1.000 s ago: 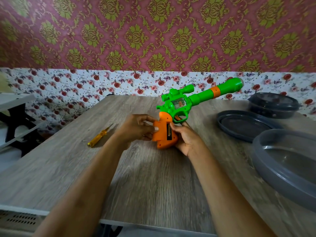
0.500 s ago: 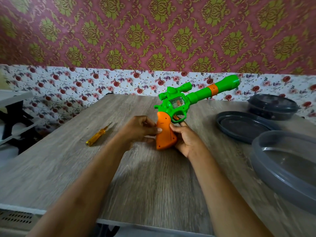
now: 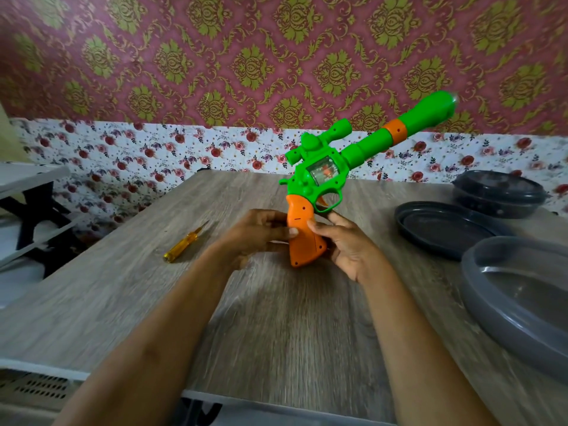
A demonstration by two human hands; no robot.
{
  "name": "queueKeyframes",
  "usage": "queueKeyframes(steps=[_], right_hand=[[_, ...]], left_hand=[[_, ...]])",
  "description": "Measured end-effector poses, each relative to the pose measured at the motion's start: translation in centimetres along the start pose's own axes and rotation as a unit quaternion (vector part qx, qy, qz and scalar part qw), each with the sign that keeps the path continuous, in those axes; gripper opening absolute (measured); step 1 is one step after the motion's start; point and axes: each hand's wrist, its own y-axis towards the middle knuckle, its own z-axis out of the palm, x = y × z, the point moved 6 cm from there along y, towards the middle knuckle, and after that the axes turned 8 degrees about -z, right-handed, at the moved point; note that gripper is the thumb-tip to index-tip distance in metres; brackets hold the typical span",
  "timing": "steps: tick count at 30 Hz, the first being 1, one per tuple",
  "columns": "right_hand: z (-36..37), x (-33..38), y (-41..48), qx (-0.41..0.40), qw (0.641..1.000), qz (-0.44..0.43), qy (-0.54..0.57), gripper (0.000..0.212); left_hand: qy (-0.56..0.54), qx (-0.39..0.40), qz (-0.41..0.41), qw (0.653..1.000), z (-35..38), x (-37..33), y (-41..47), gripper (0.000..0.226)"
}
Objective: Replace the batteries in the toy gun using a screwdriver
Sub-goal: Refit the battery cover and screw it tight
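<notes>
The toy gun (image 3: 322, 176) has a green body, a scope on top and an orange grip, and stands tilted with its barrel pointing up to the right. Its grip butt rests on the wooden table (image 3: 292, 318). My left hand (image 3: 261, 232) holds the grip from the left, thumb pressed on its side. My right hand (image 3: 347, 244) holds the grip from the right, thumb on the cover and a finger by the trigger guard. The grip's side looks closed; no batteries show. A yellow-handled screwdriver (image 3: 184, 242) lies on the table to the left, apart from both hands.
A dark round lid (image 3: 445, 229) lies right of the gun, with a dark lidded container (image 3: 498, 195) behind it. A large grey round container (image 3: 522, 293) sits at the right edge. A white shelf with black legs (image 3: 27, 204) stands left of the table. Patterned wall behind.
The open slot seen in the grip a second ago is now covered by the orange side. The gun has turned more upright, its barrel raised higher. Both hands stay on the grip.
</notes>
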Motion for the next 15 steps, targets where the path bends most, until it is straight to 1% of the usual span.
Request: queueKeyframes(steps=[2, 5, 7, 8, 10, 12, 13, 14, 15], right_hand=[[0.1, 0.1, -0.1, 0.024, 0.999, -0.001, -0.032, 0.049], [-0.3, 0.2, -0.2, 0.015, 0.996, -0.004, -0.085, 0.059], [-0.4, 0.2, -0.2, 0.002, 0.995, -0.007, -0.096, 0.056], [-0.5, 0.2, -0.2, -0.003, 0.995, -0.007, -0.097, 0.053], [-0.6, 0.1, -0.2, -0.019, 0.996, -0.002, -0.092, 0.052], [-0.8, -0.1, -0.1, -0.031, 0.995, 0.006, -0.09, 0.056], [-0.7, 0.0, -0.2, -0.03, 0.995, 0.006, -0.09, 0.051], [-0.5, 0.1, -0.4, -0.027, 0.996, 0.004, -0.089, 0.042], [-0.3, 0.2, -0.5, -0.024, 0.996, 0.002, -0.089, 0.036]], left_hand=[[-0.006, 0.001, 0.005, 1.0, -0.1, -0.2, 0.0, 0.018], [0.005, 0.007, 0.0, 1.0, 0.0, -0.2, 0.1, 0.02], [0.016, 0.006, -0.004, 1.0, -0.3, -0.2, 0.2, 0.025], [0.012, -0.009, 0.006, 1.0, -0.9, -0.3, 0.3, 0.027], [-0.03, -0.072, 0.047, 0.996, -3.2, -0.9, 0.4, 0.024], [-0.072, -0.146, 0.083, 0.983, -6.1, -1.0, 0.5, 0.022], [-0.059, -0.18, 0.091, 0.978, -7.1, -0.7, 0.5, 0.023], [-0.008, -0.218, 0.092, 0.972, -7.8, -0.4, 0.7, 0.023], [0.081, -0.257, 0.089, 0.959, -8.3, -0.1, 1.1, 0.022]])
